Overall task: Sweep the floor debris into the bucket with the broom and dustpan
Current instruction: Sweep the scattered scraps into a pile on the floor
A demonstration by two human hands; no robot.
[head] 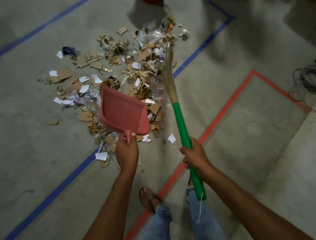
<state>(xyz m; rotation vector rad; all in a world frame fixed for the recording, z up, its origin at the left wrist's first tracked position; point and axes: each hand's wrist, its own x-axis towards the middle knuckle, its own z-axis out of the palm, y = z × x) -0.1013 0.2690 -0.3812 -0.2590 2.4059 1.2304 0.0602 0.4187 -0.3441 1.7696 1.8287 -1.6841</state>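
Note:
A wide scatter of debris [119, 68], torn cardboard, paper scraps and clear plastic, covers the concrete floor ahead of me. My left hand [126, 151] grips the short handle of a pink dustpan [122, 111], held over the near part of the pile with its pan empty. My right hand [195, 155] grips the green handle of a grass broom [182, 126]. The broom's bristles [168, 72] reach into the right side of the pile. A sliver of a red object, possibly the bucket [152, 1], shows at the top edge.
Blue tape lines [201, 49] and red tape lines [222, 111] cross the floor. A coil of grey cable [303, 82] lies at the right edge. My feet in sandals [147, 198] and jeans stand just behind the pile.

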